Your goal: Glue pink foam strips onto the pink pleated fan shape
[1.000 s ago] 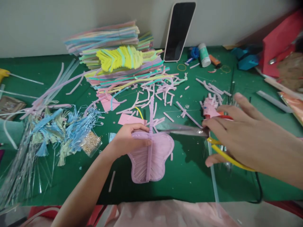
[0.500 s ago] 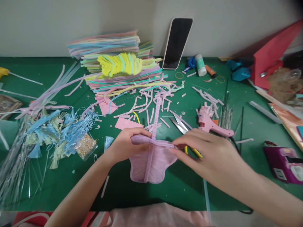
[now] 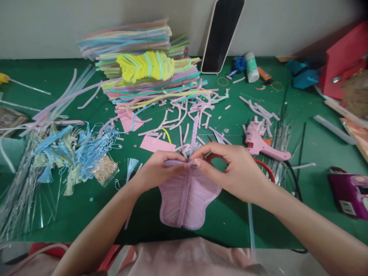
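A lilac pipe-cleaner piece (image 3: 184, 199) with a scalloped outline, a centre rib and pleated-looking panels is held above the green table. Its twisted stem (image 3: 194, 132) points away from me. My left hand (image 3: 161, 168) grips the piece's upper left edge, thumb in front. With thumb and forefinger, my right hand (image 3: 230, 168) pinches the middle, where stem and rib meet; the fingertips of both hands nearly touch there. Behind my right hand lies a pair of scissors (image 3: 215, 139), mostly hidden.
Lilac offcuts, pink card (image 3: 157, 144) and bundled pipe cleaners (image 3: 146, 67) lie beyond my hands. A phone (image 3: 222, 36) leans on the wall. A pink glue gun (image 3: 263, 142) lies right; blue tassels (image 3: 94, 143) and a bag of gold beads (image 3: 105, 170) lie left.
My right hand has moved left from the piece's right edge to its middle at the stem base. My left hand keeps its hold. The view has tilted down slightly.
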Demonstrator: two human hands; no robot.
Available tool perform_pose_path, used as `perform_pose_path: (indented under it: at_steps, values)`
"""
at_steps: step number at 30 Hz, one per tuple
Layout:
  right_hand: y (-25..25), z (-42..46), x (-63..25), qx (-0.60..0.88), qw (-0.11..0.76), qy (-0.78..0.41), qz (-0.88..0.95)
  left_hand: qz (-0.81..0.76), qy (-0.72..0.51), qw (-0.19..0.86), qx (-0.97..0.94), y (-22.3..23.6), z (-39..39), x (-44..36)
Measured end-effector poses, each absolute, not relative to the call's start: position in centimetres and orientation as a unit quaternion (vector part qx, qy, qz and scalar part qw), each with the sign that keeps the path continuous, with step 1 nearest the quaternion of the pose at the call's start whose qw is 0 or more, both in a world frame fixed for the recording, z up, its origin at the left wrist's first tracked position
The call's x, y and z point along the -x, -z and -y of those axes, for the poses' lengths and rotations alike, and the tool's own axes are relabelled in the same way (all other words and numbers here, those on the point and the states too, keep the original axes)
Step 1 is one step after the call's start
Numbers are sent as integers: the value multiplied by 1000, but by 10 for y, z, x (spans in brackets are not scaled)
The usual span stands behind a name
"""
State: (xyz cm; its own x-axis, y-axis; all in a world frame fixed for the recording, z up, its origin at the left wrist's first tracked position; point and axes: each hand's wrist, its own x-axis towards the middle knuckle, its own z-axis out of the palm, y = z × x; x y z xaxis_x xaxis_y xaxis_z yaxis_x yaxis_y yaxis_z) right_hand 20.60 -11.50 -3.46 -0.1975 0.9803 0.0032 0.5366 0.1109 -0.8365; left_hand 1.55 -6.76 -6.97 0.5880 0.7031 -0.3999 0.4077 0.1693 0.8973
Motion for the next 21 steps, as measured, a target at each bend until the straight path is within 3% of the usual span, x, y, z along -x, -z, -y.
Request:
perform_pose_path:
  at_steps: [10,21]
  values:
    - [54,120,-215,463,309,-188,809,-433,-116,616,-648,74,67,-11]
    - [53,123,-213,453,293,-151,828,-427,-106,604,-665,72,72,-12]
